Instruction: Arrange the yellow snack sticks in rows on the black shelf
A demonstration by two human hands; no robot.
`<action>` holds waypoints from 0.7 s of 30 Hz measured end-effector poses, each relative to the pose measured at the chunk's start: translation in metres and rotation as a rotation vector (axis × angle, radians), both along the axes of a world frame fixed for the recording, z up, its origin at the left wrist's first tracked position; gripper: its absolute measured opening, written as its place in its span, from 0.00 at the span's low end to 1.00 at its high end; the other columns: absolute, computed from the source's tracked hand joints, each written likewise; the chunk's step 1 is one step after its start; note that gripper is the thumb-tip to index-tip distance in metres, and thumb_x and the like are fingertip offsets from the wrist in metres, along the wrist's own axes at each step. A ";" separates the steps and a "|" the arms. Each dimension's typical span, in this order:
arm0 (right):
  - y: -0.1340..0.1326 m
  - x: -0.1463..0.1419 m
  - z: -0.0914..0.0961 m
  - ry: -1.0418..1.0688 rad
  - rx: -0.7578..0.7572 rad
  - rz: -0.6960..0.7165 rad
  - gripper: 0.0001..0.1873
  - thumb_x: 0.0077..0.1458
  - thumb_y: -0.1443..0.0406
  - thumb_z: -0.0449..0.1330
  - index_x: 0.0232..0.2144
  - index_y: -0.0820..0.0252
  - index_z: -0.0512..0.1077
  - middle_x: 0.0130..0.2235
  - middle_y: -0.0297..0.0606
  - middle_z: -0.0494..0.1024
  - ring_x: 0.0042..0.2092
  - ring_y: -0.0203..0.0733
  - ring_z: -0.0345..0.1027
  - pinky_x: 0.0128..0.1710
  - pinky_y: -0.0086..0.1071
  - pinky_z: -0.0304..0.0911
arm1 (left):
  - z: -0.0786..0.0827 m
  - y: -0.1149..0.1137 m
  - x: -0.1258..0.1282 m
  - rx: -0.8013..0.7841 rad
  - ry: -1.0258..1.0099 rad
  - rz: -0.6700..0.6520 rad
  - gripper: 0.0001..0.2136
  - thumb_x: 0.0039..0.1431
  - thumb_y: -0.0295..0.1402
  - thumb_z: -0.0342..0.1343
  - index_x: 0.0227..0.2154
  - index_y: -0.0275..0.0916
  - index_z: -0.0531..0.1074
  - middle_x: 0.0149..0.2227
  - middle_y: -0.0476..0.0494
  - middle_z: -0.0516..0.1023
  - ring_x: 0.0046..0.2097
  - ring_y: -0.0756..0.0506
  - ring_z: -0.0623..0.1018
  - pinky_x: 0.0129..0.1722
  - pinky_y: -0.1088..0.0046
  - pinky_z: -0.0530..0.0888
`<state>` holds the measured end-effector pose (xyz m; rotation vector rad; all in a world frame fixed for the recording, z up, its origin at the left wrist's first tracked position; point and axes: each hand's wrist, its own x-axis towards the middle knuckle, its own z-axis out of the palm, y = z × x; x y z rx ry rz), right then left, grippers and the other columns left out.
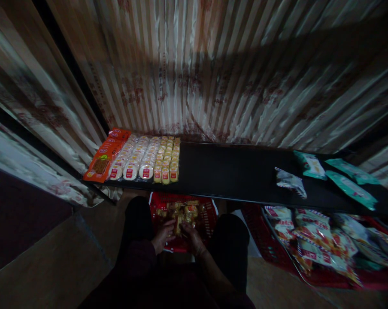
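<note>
Between my knees is a red plastic basket with small yellow biscuit packets in clear wrap. My left hand reaches over its near left part, fingers stretched out and slightly apart beside an upright packet. On the other side of that packet is my right hand, its fingertips dark and blurred against the packets, so its grip is unclear. On the black shelf ahead, similar yellow packets stand in neat rows.
Left of the yellow rows are round white wrapped packs and orange packets. Green packets and a striped-edge bag lie on the shelf's right. A red basket of snack bags stands lower right. Striped curtains hang behind.
</note>
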<state>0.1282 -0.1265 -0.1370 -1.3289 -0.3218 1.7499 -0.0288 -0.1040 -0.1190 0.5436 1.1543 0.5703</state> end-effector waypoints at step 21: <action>0.000 -0.005 0.003 -0.250 0.197 -0.014 0.31 0.27 0.44 0.67 0.31 0.58 0.76 0.34 0.40 0.81 0.39 0.49 0.74 0.41 0.37 0.68 | 0.005 0.000 0.001 0.013 -0.031 -0.014 0.26 0.40 0.42 0.61 0.46 0.41 0.71 0.52 0.40 0.72 0.51 0.42 0.71 0.50 0.64 0.67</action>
